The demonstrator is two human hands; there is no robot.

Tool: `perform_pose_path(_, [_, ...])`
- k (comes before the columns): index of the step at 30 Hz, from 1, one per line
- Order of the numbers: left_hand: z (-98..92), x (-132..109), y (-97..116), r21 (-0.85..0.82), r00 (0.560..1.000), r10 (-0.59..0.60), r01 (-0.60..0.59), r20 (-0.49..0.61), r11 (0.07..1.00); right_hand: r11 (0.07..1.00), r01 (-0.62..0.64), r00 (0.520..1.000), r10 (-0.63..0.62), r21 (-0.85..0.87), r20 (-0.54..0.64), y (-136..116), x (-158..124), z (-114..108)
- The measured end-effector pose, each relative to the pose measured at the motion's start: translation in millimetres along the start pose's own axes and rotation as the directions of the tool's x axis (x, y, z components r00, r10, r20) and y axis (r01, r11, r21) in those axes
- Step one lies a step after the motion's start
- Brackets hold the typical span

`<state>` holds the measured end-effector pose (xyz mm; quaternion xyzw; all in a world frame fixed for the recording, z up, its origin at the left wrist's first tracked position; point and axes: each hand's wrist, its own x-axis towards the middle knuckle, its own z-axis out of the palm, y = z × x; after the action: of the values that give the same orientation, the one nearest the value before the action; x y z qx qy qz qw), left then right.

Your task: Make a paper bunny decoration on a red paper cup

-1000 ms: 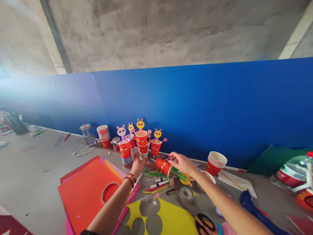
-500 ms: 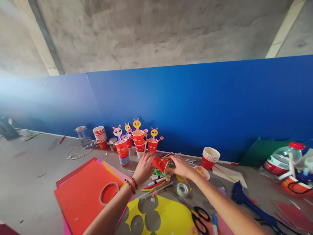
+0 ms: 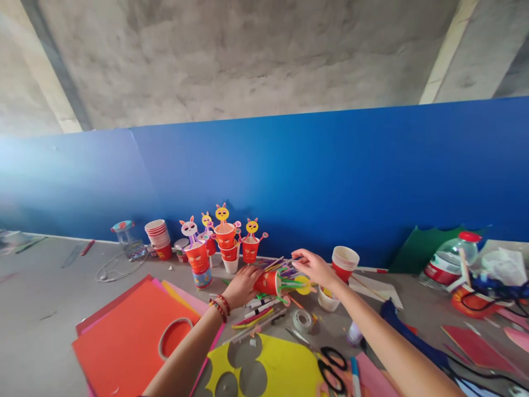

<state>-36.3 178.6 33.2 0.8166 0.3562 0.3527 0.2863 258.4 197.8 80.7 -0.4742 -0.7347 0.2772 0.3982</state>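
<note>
A red paper cup (image 3: 268, 283) lies tipped on its side, its mouth toward the right. My left hand (image 3: 243, 285) is closed around its base end. Green fuzzy stems (image 3: 289, 285) come out of the mouth, with a yellow paper face (image 3: 303, 285) among them. Just above and right of these, my right hand (image 3: 317, 267) has its fingers apart and nothing visible in them. Finished-looking cup figures with animal heads, including a yellow-headed one (image 3: 250, 249) and a white-headed one (image 3: 195, 257), stand behind my left hand.
Red paper sheets (image 3: 124, 336) and a tape ring (image 3: 162, 336) lie left. Nearer are cut yellow paper (image 3: 289, 361), clear tape (image 3: 302, 320) and scissors (image 3: 333, 364). Cup stacks (image 3: 345, 259), a bottle (image 3: 448, 262) and a blue glue gun (image 3: 407, 336) are right. A blue partition (image 3: 289, 182) rises behind.
My right hand has let go of the cup's rim and moved up and right. The cup has turned more sideways, bringing the green stems and yellow face into view. The camera has shifted right.
</note>
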Motion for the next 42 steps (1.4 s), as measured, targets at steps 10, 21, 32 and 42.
perform_pose_path(10, [6.6, -9, 13, -0.704, 0.987, -0.152, 0.141, 0.046, 0.696, 0.909, -0.1, 0.985, 0.149, 0.406, -0.091, 1, -13, -22])
perform_pose_path(21, [44.5, 4, 37, -0.94, 0.977, -0.168, 0.18, 0.135, 0.289, 0.855, -0.137, 0.956, -0.018, 0.499, 0.293, -35, -11, 29])
perform_pose_path(32, [58.6, 13, 44, -0.938, 0.968, -0.183, 0.215, 0.169, 0.271, 0.836, -0.157, 0.98, 0.065, 0.526, 0.189, -42, -23, 22])
perform_pose_path(42, [52.3, 12, -1, -0.731, 0.756, -0.525, 0.091, -0.391, 0.676, 0.844, 0.005, 0.996, 0.042, 0.537, -0.075, -46, 14, 11])
